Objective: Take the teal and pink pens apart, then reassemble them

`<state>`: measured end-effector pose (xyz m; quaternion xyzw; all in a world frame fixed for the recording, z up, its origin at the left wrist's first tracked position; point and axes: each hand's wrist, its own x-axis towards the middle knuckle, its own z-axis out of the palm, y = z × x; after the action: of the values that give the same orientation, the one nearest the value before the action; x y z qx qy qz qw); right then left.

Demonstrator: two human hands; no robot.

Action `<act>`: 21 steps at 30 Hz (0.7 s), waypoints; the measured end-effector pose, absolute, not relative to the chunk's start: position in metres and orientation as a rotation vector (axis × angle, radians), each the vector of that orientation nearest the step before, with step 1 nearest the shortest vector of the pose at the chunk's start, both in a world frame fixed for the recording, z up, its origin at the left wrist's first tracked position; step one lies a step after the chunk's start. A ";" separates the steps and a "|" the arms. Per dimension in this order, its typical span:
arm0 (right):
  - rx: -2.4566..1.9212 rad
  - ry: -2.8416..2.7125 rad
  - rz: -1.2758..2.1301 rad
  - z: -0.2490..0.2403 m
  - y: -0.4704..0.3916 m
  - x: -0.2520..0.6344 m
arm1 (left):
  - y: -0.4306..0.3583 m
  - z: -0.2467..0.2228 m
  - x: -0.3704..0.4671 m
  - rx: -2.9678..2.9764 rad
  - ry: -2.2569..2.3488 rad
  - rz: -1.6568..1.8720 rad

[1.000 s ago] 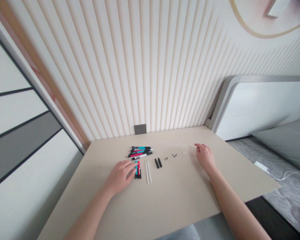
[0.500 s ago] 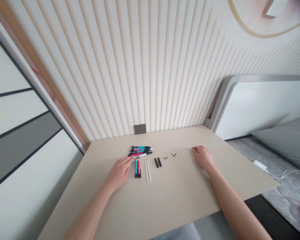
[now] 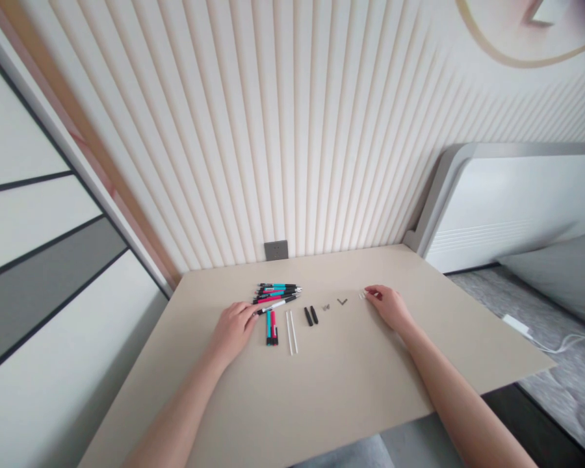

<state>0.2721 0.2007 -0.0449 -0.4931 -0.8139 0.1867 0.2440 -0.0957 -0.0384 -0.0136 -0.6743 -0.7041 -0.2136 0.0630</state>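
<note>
My left hand (image 3: 234, 328) rests on the table with fingers stretched forward and lightly bent, the fingertips at the tail end of a white pen (image 3: 277, 304). This pen lies along the front of a pile of black, blue and red pens (image 3: 277, 291). My right hand (image 3: 387, 302) is closed in a pinch at a tiny white piece, beside small white pieces (image 3: 361, 296). Between the hands lie blue and red barrels (image 3: 272, 325) with black ends, two thin white tubes (image 3: 291, 333), two black grips (image 3: 311, 316), small metallic bits (image 3: 325, 307) and dark slim parts (image 3: 342, 301) in a V.
The beige table (image 3: 351, 377) meets a ribbed wall with a dark socket (image 3: 275, 250) behind the pens. A white cabinet stands at left. On the right are a bed with a headboard (image 3: 511, 208), a pillow and a white adapter (image 3: 517, 325) with its cable.
My right hand has moved left, up to the small white pieces. My left hand has drawn back slightly, so more of the white pen's tail end shows. The view has shifted slightly.
</note>
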 end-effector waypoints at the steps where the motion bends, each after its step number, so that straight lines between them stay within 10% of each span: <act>1: -1.337 -2.221 0.520 -0.045 0.200 0.272 | -0.038 -0.013 -0.096 -2.033 -2.130 -0.647; 21: -0.662 -2.319 0.393 0.007 0.127 0.198 | -0.038 -0.008 -0.087 -1.968 -1.970 -1.133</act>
<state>0.1975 0.1271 0.0069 -0.2546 -0.8918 0.1513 0.3421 -0.0866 -0.0381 -0.0083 -0.6532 -0.6538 -0.3759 0.0675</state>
